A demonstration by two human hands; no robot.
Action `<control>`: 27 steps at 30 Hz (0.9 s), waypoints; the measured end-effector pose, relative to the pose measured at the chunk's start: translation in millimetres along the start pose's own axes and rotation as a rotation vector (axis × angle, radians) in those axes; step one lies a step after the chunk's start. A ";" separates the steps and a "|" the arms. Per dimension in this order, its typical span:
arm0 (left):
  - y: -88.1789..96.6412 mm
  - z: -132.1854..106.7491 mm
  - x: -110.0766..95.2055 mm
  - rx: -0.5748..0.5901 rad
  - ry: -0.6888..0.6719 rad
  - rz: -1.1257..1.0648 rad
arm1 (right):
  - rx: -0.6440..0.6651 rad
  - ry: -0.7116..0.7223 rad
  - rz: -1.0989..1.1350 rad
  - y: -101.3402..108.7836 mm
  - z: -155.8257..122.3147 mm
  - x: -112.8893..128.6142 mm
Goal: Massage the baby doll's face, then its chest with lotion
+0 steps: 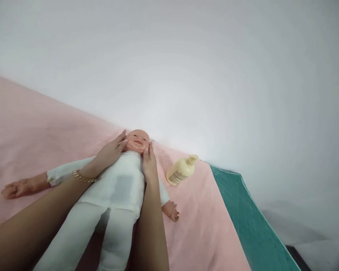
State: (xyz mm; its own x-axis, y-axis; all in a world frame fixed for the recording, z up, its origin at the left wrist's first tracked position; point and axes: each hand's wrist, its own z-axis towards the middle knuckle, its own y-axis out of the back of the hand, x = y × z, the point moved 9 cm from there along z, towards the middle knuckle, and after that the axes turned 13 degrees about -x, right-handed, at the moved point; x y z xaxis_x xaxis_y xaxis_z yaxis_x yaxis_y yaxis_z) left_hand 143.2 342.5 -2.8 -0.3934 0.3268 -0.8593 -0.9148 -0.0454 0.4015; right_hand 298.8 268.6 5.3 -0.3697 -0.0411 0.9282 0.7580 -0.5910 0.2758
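The left hand (110, 152) and right hand (149, 163) lie flat, fingers unclenched, on the cheeks of a white-clothed plastic baby doll (121, 184). A cream plastic pump bottle (180, 171) lies apart by the far edge of the pink-covered bed (31, 128).

Left grip (110, 152), right grip (149, 164), both flat-palmed.

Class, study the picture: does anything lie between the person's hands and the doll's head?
Nothing visible does. The left hand and the right hand rest open against either side of the doll's head. The bottle lies on the pink cloth off to the right, apart from both hands.
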 end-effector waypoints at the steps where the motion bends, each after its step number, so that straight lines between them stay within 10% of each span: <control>1: -1.1 0.6 3.1 0.006 0.022 -0.020 | -0.004 -0.002 -0.048 0.7 -1.2 2.5; 6: 9.4 1.5 3.5 -0.047 0.090 -0.034 | -0.047 -0.084 -0.223 26.8 -14.7 35.4; 14: 51.2 -36.5 -100.0 -0.225 -0.136 -0.085 | -0.488 0.248 0.105 148.0 -39.9 128.0; 19: -5.0 -45.5 -148.0 0.080 -0.174 -0.236 | -0.759 0.107 0.091 183.2 -30.6 87.9; 27: -104.4 -35.4 -183.0 0.300 -0.113 -0.311 | -0.795 0.049 0.173 187.2 -18.2 55.1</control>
State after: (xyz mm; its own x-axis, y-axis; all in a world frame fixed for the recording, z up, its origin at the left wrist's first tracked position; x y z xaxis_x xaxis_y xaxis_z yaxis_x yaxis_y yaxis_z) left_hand 307.4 254.1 101.3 -0.0764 0.3833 -0.9205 -0.9140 0.3419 0.2182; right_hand 410.6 141.0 103.6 -0.3193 -0.2080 0.9245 0.2055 -0.9676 -0.1467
